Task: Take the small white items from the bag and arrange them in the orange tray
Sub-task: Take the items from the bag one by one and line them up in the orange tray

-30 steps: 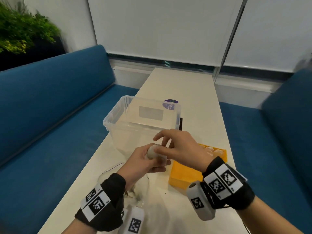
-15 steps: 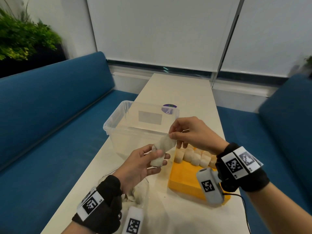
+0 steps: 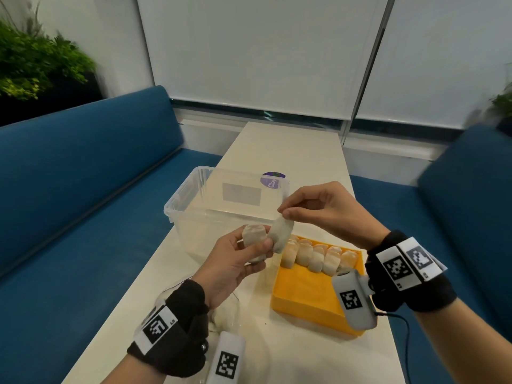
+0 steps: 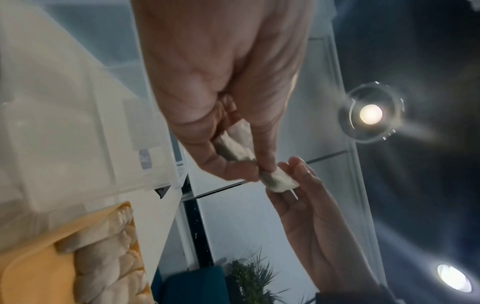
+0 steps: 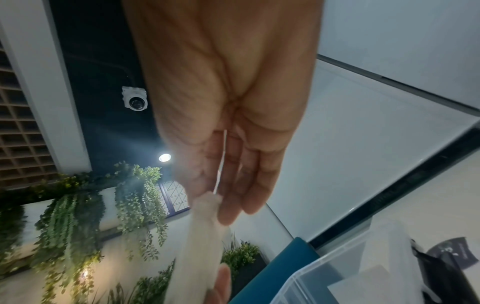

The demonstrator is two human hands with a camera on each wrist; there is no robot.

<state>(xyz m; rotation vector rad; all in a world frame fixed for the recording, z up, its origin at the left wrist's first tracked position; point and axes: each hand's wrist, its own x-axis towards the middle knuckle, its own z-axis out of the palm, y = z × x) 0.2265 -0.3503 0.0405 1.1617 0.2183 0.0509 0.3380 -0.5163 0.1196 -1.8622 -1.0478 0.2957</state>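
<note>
My left hand grips a small white item between thumb and fingers above the table. My right hand pinches the top end of a second white item, which hangs beside the first and touches my left thumb. The left wrist view shows the gripped item and the pinched one. In the right wrist view the pinched item hangs from my fingertips. The orange tray lies below my right hand. A row of several white items stands at its far end. The clear bag lies under my left wrist.
A clear plastic box stands just beyond my hands, with a purple lid behind it. The narrow white table runs away from me between two blue benches. A black cable trails off my right wrist.
My right hand rose from over the left palm, up and to the right, pinching one white item away from the one my left hand keeps. The tray's row came into view.
</note>
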